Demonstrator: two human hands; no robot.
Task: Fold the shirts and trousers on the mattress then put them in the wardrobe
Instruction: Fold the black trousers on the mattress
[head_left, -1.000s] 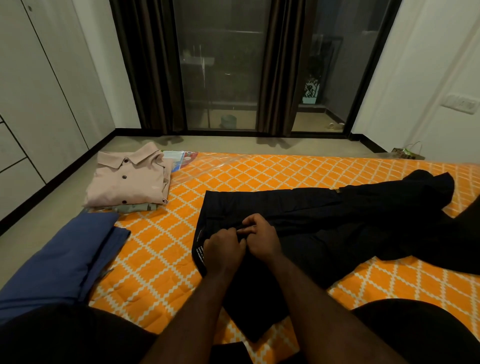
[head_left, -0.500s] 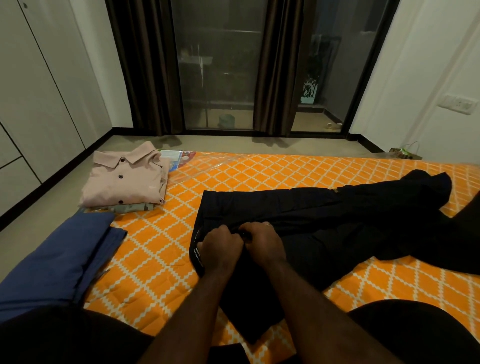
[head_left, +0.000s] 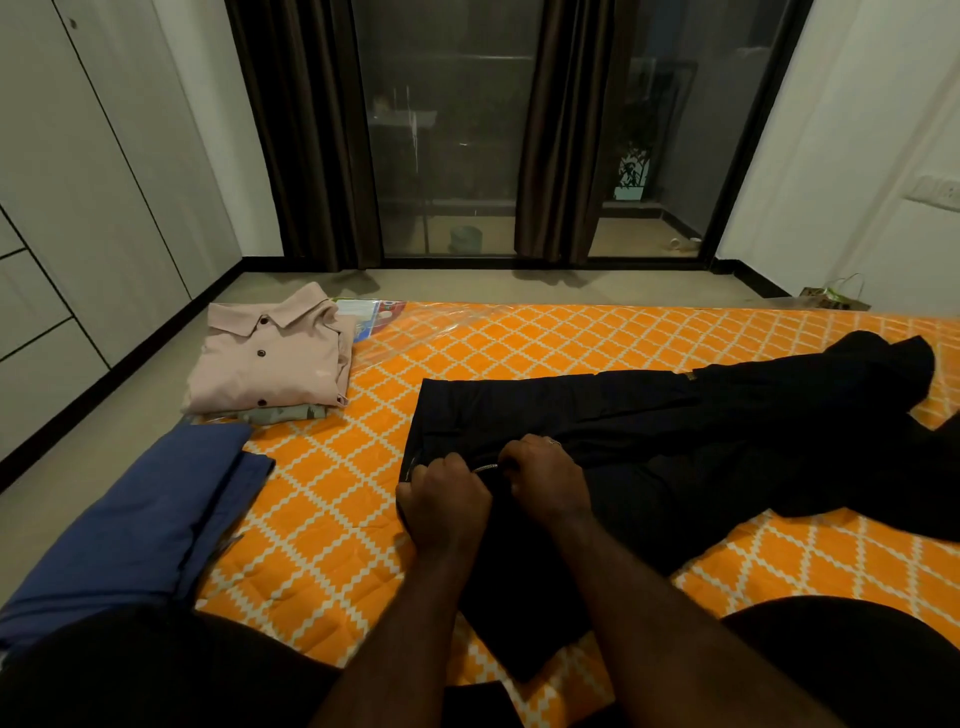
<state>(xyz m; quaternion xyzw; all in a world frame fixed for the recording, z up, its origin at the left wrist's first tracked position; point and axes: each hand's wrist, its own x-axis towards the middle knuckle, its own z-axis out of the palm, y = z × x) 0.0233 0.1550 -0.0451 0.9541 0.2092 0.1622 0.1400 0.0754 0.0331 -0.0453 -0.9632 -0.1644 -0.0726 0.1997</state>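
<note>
Black trousers (head_left: 649, 426) lie spread across the orange patterned mattress (head_left: 332, 499), legs running to the right. My left hand (head_left: 444, 493) and my right hand (head_left: 545, 475) both grip the trousers at the waistband, close together, with a bit of metal zip showing between them. A folded pink shirt (head_left: 270, 361) sits on another folded garment at the mattress's far left corner. A folded blue garment (head_left: 130, 514) lies at the left edge, partly over the floor.
The white wardrobe (head_left: 62, 218) lines the left wall, its doors shut. A strip of bare floor (head_left: 119, 415) runs between it and the mattress. Dark curtains and a glass door (head_left: 447, 145) stand ahead. My knees fill the bottom of the view.
Both hands have stayed on the waistband and pulled slightly apart, so a short length of zip now shows between them. The trousers have barely shifted.
</note>
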